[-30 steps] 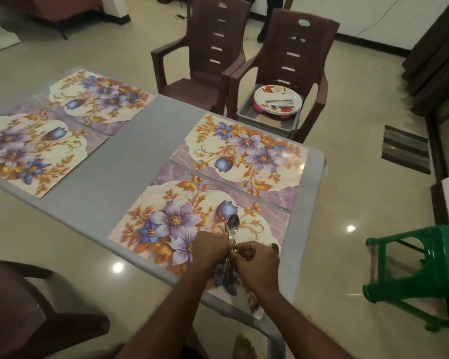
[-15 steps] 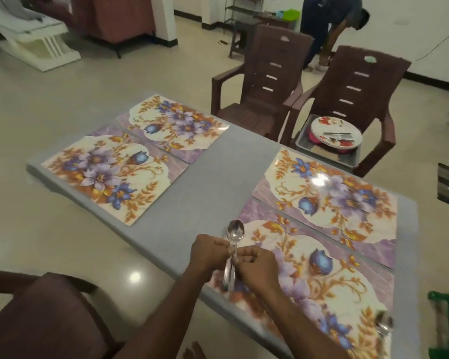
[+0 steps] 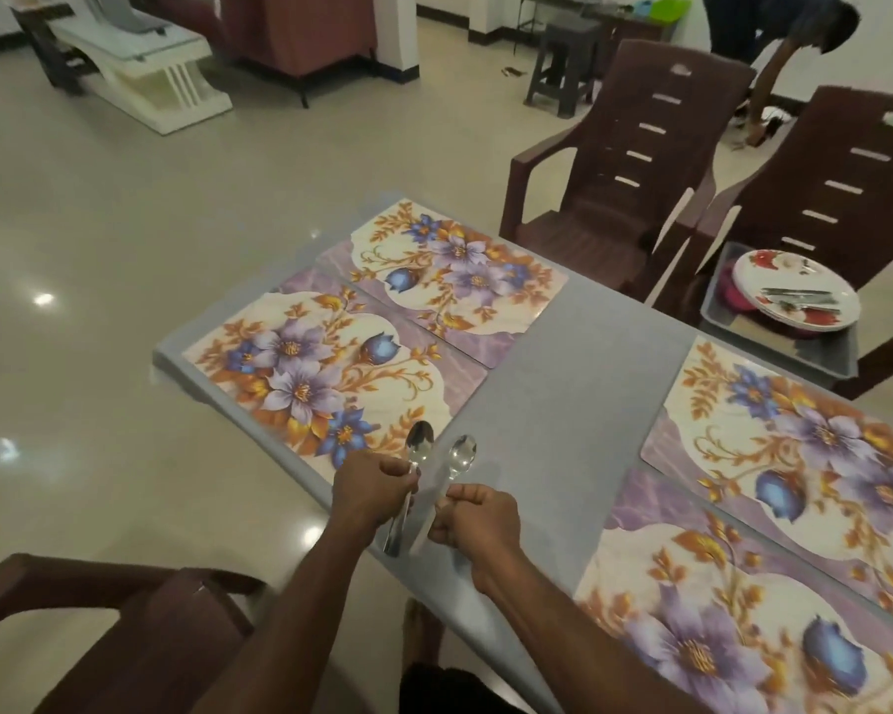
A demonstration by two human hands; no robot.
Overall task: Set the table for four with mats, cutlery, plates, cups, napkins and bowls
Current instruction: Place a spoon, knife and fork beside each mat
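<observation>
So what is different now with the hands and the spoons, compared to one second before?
The hands have parted: the left hand now holds one spoon, the right hand the other spoon. Before, both gripped them together as one bunch. The four mats stay unchanged.

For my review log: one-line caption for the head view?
Left hand and right hand each hold one shiny metal spoon over the grey table near a floral rectangular placemat.

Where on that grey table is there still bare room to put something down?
A bare grey strip of the table runs down the middle, between the two floral mats on the left and the two on the right. Its near end is crowded: both hands hold steel spoons there.
</observation>
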